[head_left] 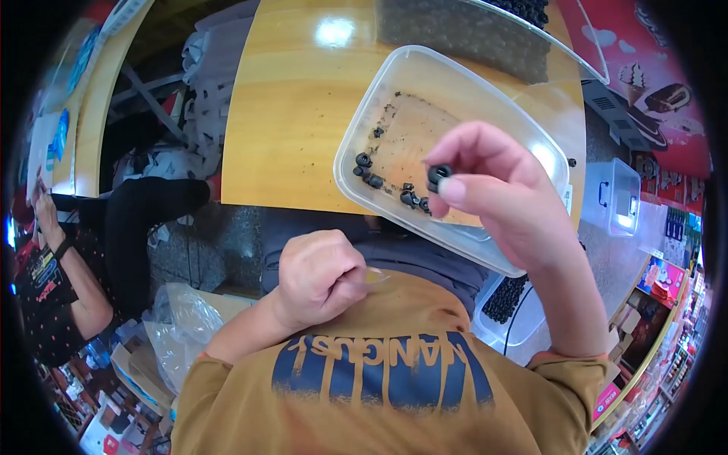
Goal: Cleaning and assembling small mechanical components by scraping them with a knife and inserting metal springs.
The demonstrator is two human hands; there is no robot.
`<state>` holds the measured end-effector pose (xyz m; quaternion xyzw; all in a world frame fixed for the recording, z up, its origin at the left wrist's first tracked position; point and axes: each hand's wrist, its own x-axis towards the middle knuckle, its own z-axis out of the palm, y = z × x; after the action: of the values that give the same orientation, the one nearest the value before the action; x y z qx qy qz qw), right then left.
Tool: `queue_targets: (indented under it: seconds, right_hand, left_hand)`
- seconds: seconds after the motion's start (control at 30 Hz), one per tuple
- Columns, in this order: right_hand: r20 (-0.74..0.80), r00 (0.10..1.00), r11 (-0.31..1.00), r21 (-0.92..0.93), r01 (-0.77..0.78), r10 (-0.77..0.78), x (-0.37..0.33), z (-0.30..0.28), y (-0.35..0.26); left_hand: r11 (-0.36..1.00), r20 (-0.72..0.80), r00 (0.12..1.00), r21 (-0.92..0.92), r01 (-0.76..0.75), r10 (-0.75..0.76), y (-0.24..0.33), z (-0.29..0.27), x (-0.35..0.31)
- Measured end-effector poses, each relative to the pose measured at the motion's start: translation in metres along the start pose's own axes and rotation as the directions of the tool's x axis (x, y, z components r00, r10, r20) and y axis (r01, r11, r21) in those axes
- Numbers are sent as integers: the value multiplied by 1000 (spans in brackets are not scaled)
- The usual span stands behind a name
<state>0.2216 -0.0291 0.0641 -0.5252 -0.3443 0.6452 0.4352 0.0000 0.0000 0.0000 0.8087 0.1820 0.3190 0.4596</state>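
Note:
Between thumb and fingertips, my right hand [504,182] pinches a small black ring-shaped part [438,176] above a clear plastic tub [350,136]. Several similar black parts [409,196] lie along the near side of the tub's bottom, with dark crumbs around them. Off the table's front edge, close to my body, my left hand [320,273] is closed in a fist. A thin pale, see-through sliver [376,276] shows at its thumb side; I cannot make out what it is.
The tub overhangs the front edge of a yellow wooden table [280,114]. A larger clear bin [462,38] with black parts stands behind it. Below right is another tub [522,322] of black pieces, and a clear lidded box [613,197]. Another person [64,288] sits at left.

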Motion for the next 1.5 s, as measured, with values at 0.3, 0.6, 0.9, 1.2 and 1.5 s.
queue_targets:
  seconds: [0.3,0.6,0.9,1.2,1.5]
  right_hand:
    - [-63,994,877,469,110,-90,-43,35,31]
    - [-115,974,818,529,227,-195,-62,50,46]
    - [-166,920,879,275,389,-356,-71,61,61]
    - [-183,979,818,548,176,-87,-63,65,46]
    - [-144,989,769,629,110,-24,-62,66,52]
  left_hand:
    - [997,-25,998,-35,-66,65,29,0,18]
    - [998,-27,999,-43,-38,37,44,10,14]
    - [999,-34,999,-6,-33,33,51,17,19]
    - [998,-56,998,-63,-24,21,43,11,13]
    - [998,-10,999,24,-51,51,44,9,15]
